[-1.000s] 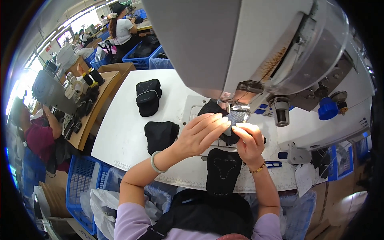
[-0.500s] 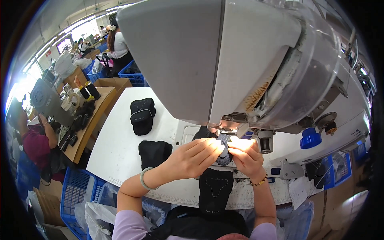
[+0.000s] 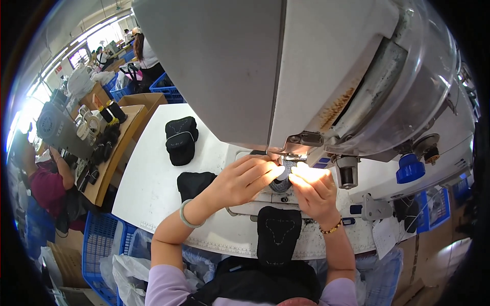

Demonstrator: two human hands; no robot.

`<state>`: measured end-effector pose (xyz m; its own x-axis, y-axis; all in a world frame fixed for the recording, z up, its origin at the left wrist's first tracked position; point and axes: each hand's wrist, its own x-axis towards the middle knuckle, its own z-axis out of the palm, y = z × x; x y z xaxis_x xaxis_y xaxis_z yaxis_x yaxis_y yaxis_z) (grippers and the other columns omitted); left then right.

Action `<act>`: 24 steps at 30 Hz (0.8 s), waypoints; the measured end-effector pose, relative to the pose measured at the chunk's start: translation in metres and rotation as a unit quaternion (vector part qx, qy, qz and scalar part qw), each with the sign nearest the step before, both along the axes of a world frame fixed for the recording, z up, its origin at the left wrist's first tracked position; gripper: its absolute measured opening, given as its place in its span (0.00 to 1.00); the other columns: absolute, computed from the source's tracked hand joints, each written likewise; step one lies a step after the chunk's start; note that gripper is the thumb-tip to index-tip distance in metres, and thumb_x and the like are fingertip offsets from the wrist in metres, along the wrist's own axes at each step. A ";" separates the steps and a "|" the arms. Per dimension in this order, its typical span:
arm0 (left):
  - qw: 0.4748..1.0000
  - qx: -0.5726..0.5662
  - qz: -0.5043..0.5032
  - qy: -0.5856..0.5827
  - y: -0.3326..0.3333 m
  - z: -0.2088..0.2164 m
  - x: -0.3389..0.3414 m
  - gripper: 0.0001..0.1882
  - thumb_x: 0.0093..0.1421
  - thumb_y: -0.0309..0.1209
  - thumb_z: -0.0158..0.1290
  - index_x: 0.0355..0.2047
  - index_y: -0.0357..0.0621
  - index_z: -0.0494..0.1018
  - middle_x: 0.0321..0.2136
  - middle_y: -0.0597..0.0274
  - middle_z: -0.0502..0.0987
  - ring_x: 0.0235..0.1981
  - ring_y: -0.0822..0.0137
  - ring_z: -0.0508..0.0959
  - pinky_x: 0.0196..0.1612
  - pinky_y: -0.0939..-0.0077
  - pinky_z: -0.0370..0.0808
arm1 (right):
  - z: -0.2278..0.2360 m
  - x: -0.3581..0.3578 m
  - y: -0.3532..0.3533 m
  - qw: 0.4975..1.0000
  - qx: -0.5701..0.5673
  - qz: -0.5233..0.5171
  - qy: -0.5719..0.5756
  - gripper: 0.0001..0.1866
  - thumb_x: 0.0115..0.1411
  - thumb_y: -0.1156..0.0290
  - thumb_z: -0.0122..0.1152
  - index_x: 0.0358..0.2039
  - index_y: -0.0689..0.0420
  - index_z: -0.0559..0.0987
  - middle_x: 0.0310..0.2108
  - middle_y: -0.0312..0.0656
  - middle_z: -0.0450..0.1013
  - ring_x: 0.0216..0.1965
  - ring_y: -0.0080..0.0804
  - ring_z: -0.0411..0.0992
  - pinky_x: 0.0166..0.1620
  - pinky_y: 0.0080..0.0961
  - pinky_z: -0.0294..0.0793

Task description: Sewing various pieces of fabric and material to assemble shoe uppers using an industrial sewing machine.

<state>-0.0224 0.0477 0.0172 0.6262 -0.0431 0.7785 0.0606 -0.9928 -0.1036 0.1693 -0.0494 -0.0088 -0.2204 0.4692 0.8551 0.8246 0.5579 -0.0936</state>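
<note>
Under the needle area of a large grey sewing machine (image 3: 219, 71), a grey textured fabric piece (image 3: 279, 185) lies in bright lamplight. My left hand (image 3: 245, 178) pinches at its left side, fingertips close to the metal presser parts. My right hand (image 3: 317, 196) grips its right edge with bent fingers, partly washed out by the lamp. Just in front lies a black padded fabric piece (image 3: 278, 232) with a white stitched outline, hanging over the table's near edge. A similar black piece (image 3: 193, 184) sits beside my left forearm, partly covered.
Farther left on the white table (image 3: 145, 188) stands a stack of black pieces (image 3: 181, 143) bound with a light band. A blue knob (image 3: 410, 168) juts from the machine at right. Blue baskets (image 3: 102, 250) and plastic bags stand below the table. Another person (image 3: 48, 176) sits at left.
The grey fabric piece has gone slightly farther in under the machine, my hands following with it. My view has shifted a little, so the machine looks nearer.
</note>
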 end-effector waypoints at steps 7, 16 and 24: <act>0.998 -0.019 -0.014 -0.050 0.014 -0.016 0.001 0.21 0.40 0.16 0.53 0.39 0.37 0.73 0.37 0.61 0.75 0.40 0.60 0.77 0.42 0.70 0.76 | 0.000 -0.018 -0.003 0.996 0.034 -0.073 -0.036 0.12 0.47 0.76 0.65 0.35 0.55 0.79 0.37 0.35 0.73 0.39 0.30 0.71 0.44 0.27 0.67; 0.993 -0.075 -0.006 -0.089 0.019 -0.023 0.004 0.17 0.40 0.14 0.55 0.34 0.37 0.74 0.34 0.55 0.77 0.36 0.58 0.78 0.37 0.71 0.76 | -0.005 -0.014 0.000 0.996 0.030 -0.087 -0.017 0.15 0.48 0.75 0.65 0.39 0.53 0.79 0.38 0.34 0.73 0.35 0.26 0.70 0.40 0.24 0.64; 0.963 -0.249 -0.022 -0.104 0.029 -0.030 0.003 0.14 0.40 0.18 0.59 0.30 0.44 0.79 0.33 0.61 0.79 0.31 0.64 0.78 0.33 0.78 0.74 | -0.006 -0.010 0.009 0.997 0.008 -0.055 0.049 0.16 0.50 0.73 0.64 0.42 0.51 0.78 0.30 0.34 0.75 0.30 0.31 0.72 0.38 0.30 0.66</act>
